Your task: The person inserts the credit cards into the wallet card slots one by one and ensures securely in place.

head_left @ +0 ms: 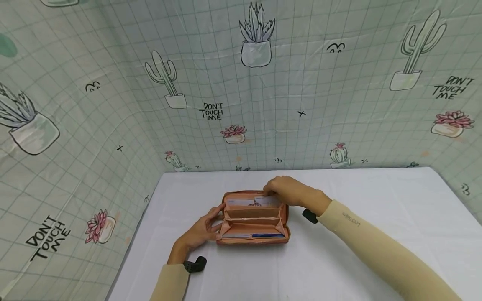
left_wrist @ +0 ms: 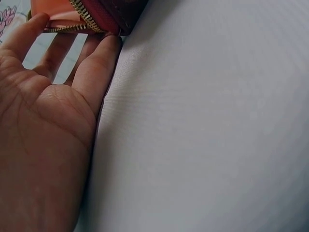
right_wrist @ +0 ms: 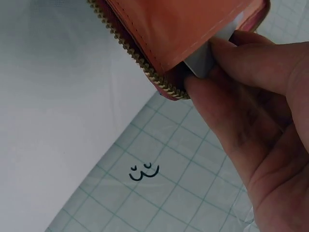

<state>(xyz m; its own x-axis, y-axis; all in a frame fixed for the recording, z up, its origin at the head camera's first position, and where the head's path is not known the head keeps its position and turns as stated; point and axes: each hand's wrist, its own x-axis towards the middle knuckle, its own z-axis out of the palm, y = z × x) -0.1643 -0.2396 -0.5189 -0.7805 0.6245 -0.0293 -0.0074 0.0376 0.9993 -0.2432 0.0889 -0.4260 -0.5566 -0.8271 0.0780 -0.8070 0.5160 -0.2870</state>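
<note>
An orange-brown zip-around wallet (head_left: 254, 228) stands spread open on the white table, its inner compartments facing up. My left hand (head_left: 201, 228) holds its left side, thumb and fingers on the zippered edges; the left wrist view shows the brass zipper (left_wrist: 86, 15) at the fingertips. At the wallet's back right corner, my right hand (head_left: 290, 191) pinches a pale card (right_wrist: 200, 62) between thumb and finger, the card partly inside a slot. Another pale card (head_left: 239, 202) sits in the back slots. A blue card (head_left: 268, 235) pokes from the front slots.
The white table (head_left: 357, 259) carries the wallet near its middle. Behind and to the left hangs a gridded cloth (head_left: 301, 88) printed with cacti and lettering. Each wrist bears a black strap device, the left one (head_left: 196, 264) close to the table.
</note>
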